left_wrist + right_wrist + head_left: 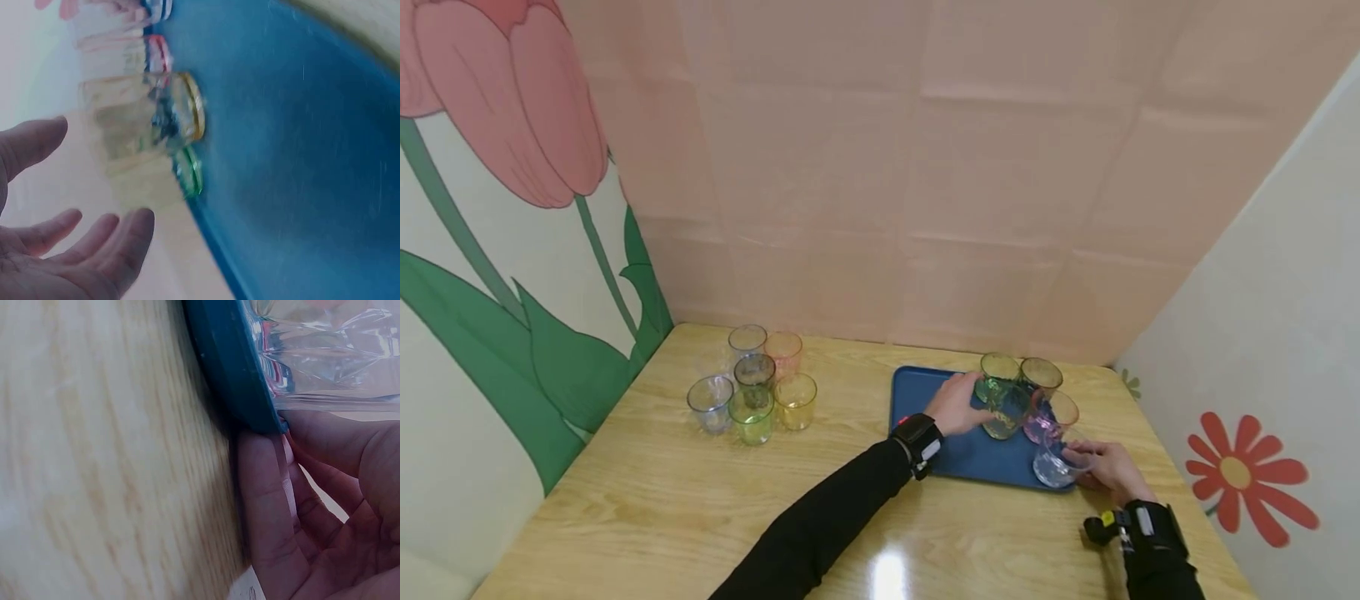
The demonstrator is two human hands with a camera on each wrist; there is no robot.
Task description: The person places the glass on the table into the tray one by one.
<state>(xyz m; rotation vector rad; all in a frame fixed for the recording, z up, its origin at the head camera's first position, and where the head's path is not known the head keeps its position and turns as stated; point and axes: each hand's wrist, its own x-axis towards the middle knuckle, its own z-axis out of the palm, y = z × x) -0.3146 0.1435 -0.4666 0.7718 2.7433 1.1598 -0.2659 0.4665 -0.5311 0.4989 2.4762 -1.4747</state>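
A blue tray (pixel 955 462) lies on the table with several tinted glasses at its right side. My left hand (pixel 958 406) is over the tray, thumb and fingers spread near a yellowish glass (pixel 1002 423). In the left wrist view, a gap shows between those fingers and the yellowish glass (pixel 137 119). Behind it stand a green glass (pixel 997 368) and a brown-rimmed glass (pixel 1041 374). A pinkish glass (pixel 1039 425) and a clear glass (pixel 1055 468) stand nearer the front. My right hand (pixel 325 494) pinches the tray's edge (pixel 240 375) at the front right corner, beside the clear glass.
Several more glasses are grouped at the table's left: bluish, pink (pixel 785 354), dark grey (pixel 754 371), green (pixel 752 417) and yellow (pixel 796 402). A covered wall (pixel 895 183) rises behind the table (pixel 700 517), and a side wall (pixel 1285 333) stands at the right.
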